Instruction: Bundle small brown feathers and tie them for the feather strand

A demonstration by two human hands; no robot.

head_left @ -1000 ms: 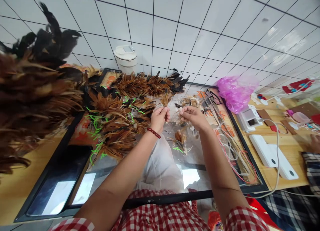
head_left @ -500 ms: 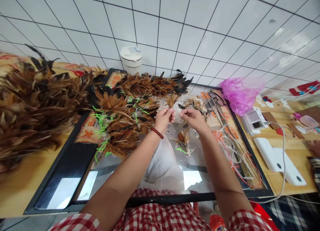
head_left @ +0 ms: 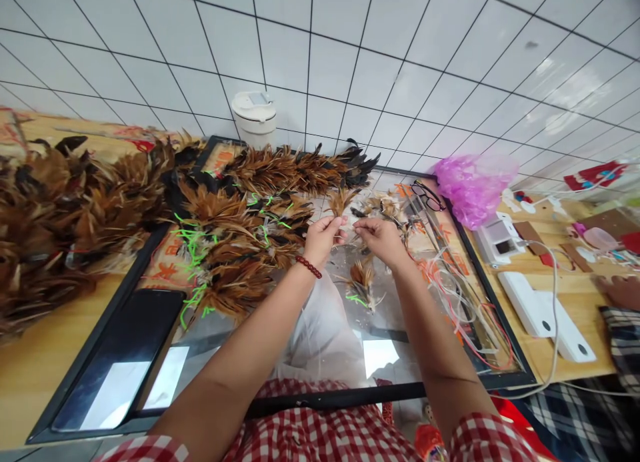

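White wall tiles [head_left: 330, 75] with dark joints rise behind a wooden table [head_left: 45, 375], on which a black-framed glass panel [head_left: 350, 397] lies. Over its middle, the left hand [head_left: 324, 239] pinches 1 small brown feather tuft [head_left: 341, 201] near its base, the feathers fanning away from the person. The right hand [head_left: 383, 239] is narrow, its fingertips drawn together; whether something thin is caught between them is too small to tell.

Compared with 1 second ago, the right fingertips have moved in toward the left ones, and what was a clear gap is now slight. That suggests the work now centres on the quill end of the tuft, with both hands sharing a single spot. At far left, the large feather pile [head_left: 65, 229], which loomed high in the view, now sits much lower along the table.

Around the hands, a feather garland [head_left: 285, 172] runs across the back, feather bunches [head_left: 235, 279] with green ties [head_left: 189, 245] lie to the left, and a second tuft [head_left: 361, 281] rests on the glass just nearer the person.
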